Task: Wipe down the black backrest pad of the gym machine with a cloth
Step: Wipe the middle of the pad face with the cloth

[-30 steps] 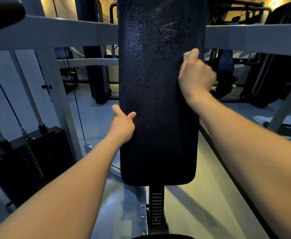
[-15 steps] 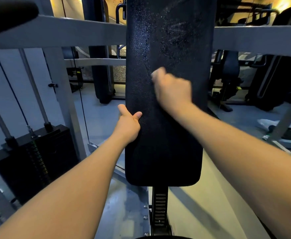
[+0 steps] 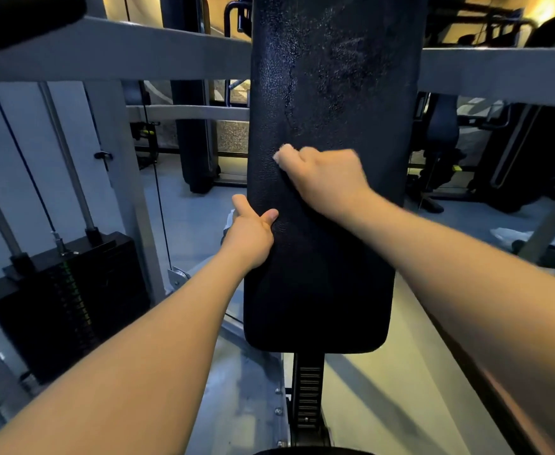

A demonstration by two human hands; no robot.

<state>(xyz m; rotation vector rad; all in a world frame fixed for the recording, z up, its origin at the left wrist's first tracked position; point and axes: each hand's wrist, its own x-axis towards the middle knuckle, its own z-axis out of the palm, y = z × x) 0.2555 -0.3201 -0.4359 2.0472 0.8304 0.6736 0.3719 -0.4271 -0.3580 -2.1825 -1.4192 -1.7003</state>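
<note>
The black backrest pad point(image 3: 318, 284) stands upright in the middle of the view, with pale streaks on its upper face. My left hand point(image 3: 249, 238) grips the pad's left edge, thumb on the front and fingers wrapped behind. My right hand point(image 3: 325, 178) is curled into a fist and pressed against the pad's face at mid height, blurred by motion. A small pale bit of cloth point(image 3: 282, 152) shows at its fingertips; the rest of the cloth is hidden inside the hand.
Grey frame beams point(image 3: 138, 50) cross behind the pad on both sides. A black weight stack point(image 3: 65, 300) with cables stands at the left. The notched seat post point(image 3: 309, 395) runs down below the pad. Other dark machines point(image 3: 532, 159) stand at the back right.
My right hand has swept from the pad's right edge leftward and slightly down across its face. My left hand has kept its hold on the left edge.
</note>
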